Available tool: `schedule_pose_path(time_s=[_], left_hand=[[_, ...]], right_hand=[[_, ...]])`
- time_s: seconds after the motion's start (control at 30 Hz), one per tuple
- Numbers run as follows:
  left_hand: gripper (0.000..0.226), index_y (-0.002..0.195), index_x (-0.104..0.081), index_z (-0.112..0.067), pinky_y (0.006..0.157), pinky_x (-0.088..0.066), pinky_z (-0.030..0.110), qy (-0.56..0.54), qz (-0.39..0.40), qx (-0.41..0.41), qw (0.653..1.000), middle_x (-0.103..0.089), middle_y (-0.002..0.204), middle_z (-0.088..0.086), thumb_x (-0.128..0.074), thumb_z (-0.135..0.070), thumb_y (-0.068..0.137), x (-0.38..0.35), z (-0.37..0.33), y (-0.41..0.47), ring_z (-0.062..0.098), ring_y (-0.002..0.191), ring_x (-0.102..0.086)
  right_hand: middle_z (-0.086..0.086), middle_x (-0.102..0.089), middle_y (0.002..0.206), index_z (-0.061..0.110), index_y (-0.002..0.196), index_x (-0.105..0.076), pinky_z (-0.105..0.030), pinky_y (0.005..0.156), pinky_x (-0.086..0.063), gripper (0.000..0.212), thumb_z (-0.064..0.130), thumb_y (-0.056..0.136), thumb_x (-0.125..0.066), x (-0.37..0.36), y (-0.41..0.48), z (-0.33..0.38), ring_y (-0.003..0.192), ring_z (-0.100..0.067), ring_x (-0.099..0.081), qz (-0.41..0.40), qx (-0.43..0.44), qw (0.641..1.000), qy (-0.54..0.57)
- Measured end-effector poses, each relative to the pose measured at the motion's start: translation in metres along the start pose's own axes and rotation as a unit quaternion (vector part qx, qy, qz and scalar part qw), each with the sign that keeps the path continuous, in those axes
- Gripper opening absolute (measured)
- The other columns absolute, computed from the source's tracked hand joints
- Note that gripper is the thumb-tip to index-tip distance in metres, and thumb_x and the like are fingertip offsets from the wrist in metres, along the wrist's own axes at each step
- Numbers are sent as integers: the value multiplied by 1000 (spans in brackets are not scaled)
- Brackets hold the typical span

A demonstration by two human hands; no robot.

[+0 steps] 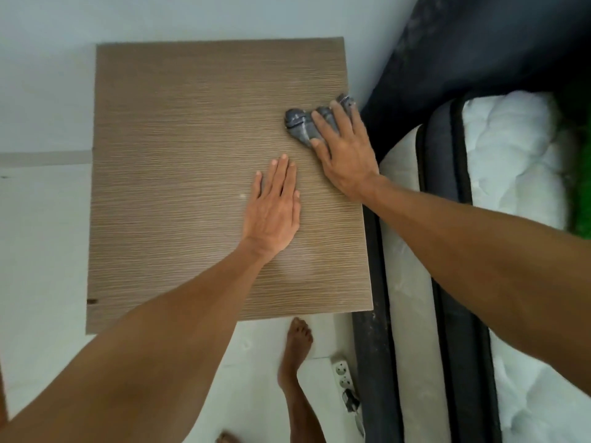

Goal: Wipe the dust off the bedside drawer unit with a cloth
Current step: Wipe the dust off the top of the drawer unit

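Note:
The bedside drawer unit (179, 161) is seen from above, its top a brown wood-grain panel with pale dusty smears near the front right. A crumpled grey cloth (299, 121) lies on the top near the right edge. My right hand (343, 151) presses down on the cloth, fingers spread over it. My left hand (275, 209) rests flat on the top a little nearer to me, palm down, fingers together, holding nothing.
A bed with a white mattress (511, 174) and dark frame (380, 362) runs along the unit's right side, its dark headboard (463, 49) behind. A white power strip (343, 375) lies on the pale floor beside my bare foot (295, 346). A white wall stands behind the unit.

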State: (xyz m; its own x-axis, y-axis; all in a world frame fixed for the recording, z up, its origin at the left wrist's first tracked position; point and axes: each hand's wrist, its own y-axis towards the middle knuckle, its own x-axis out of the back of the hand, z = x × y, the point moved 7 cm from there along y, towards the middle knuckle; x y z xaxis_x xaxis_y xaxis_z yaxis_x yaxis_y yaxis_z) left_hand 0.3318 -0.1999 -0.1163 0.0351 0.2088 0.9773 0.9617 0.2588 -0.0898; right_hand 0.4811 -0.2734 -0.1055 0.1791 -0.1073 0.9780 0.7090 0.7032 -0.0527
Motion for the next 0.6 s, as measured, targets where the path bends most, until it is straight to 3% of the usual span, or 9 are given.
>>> schedule_pose_path(time_s=[0.17,0.3,0.47,0.6], left_hand=[[51,147,-25,0,120,-15,45,-27,-3,-13,1000,-20,158,15,-20,-24,102,5,0,-1,28,147,-15],[52,149,-22,-1,119,-13,45,-33,12,-37,999,-19,158,16,-29,-20,101,4,7,-15,30,147,-15],[51,149,-21,-1,119,-15,48,-34,27,-50,998,-18,159,17,-26,-22,103,5,14,-61,32,147,-15],[52,151,-18,-3,120,-13,46,-28,44,-62,997,-13,160,15,-25,-22,103,3,19,-105,30,148,-12]], right_hand=[[-17,-28,156,21,150,-34,-59,114,-24,51,41,103,-33,-7,-79,20,144,-43,-18,7,-18,1000,23],[-17,-27,156,21,150,-34,-60,112,-26,50,39,103,-33,-15,-145,33,145,-43,-15,19,-24,999,23],[-22,-32,151,16,146,-40,-61,112,-27,54,23,94,-44,-12,-216,53,138,-48,-24,8,-56,998,29],[-21,-35,149,18,145,-40,-65,99,-40,65,9,83,-60,-15,-264,64,127,-52,-34,14,-101,995,20]])
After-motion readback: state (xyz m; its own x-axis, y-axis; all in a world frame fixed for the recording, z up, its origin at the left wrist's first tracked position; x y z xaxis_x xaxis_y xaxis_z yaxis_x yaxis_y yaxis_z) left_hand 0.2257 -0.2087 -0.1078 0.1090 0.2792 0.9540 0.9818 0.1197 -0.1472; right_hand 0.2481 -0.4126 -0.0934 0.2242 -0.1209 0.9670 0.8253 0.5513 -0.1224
